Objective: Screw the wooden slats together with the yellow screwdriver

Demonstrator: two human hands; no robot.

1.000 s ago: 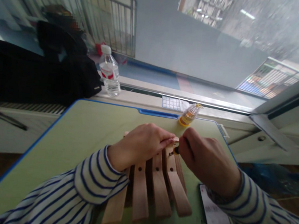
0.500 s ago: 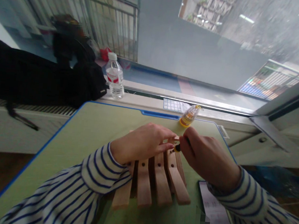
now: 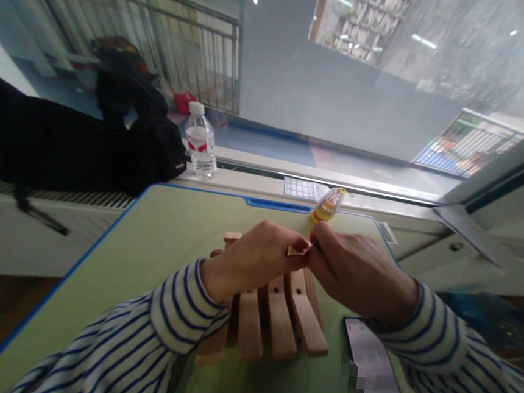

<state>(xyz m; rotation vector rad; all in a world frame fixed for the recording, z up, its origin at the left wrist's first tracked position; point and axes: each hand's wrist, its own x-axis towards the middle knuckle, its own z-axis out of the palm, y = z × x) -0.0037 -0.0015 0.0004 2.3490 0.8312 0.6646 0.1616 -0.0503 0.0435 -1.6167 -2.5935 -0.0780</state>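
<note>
My left hand (image 3: 261, 254) reaches over a small wooden xylophone-like piece, its thumb and fingertips pinched together against my right hand's fingers. What the pinch holds is too small or hidden to make out. My right hand (image 3: 351, 268) is closed around a small screwdriver, nearly all hidden in the fist; its black-and-yellow end showed a moment ago. Below both hands, several pale wooden bars (image 3: 250, 333) with dark holes fan toward me. A wooden end (image 3: 232, 237) of the piece shows behind my left wrist. The far ends of the bars are covered by my hands.
A green table (image 3: 173, 213) with a blue edge carries the work. A clear tapered container with yellow ends (image 3: 328, 205) stands at its back edge. A phone (image 3: 373, 368) lies at right. On the sill are a water bottle (image 3: 201, 142) and a black bag (image 3: 156, 150).
My right hand has moved slightly left and up until its fingers meet those of my left hand. The screwdriver's end, seen before above the right bar, is now hidden.
</note>
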